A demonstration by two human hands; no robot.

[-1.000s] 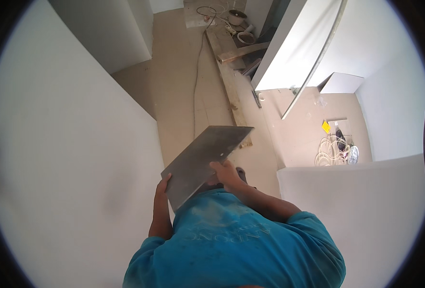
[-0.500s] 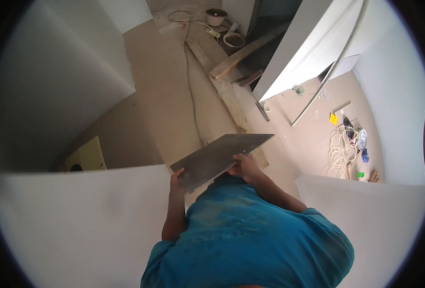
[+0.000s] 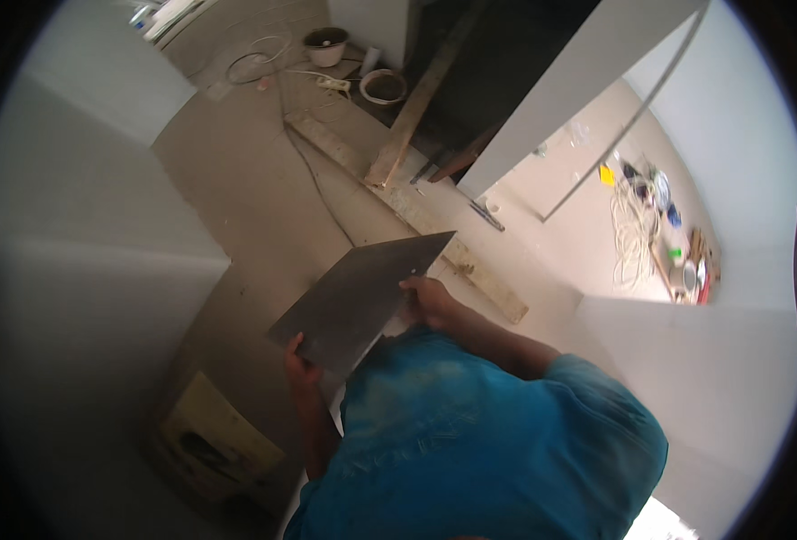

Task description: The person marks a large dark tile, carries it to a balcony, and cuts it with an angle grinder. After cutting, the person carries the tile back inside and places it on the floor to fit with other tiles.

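A dark grey rectangular panel (image 3: 358, 292), thin like a tile, is held tilted in front of my body. My left hand (image 3: 299, 360) grips its near left edge with the thumb on top. At the right edge, my right hand (image 3: 427, 299) is closed on the panel, thumb over the upper face and fingers partly hidden beneath. Both hands are closed on the same piece, which hangs above the floor and touches nothing else that I can see.
A long wooden plank (image 3: 398, 211) lies across the floor ahead, with a cable (image 3: 319, 184) beside it. Two buckets (image 3: 324, 49) and a power strip (image 3: 333, 84) stand farther off. Coiled pale hose (image 3: 632, 234) lies at right. A yellowish board (image 3: 223, 423) is low on the left.
My view and body have turned left. The panel has swung left along with both hands, which keep their hold, and the yellowish board now shows more fully.
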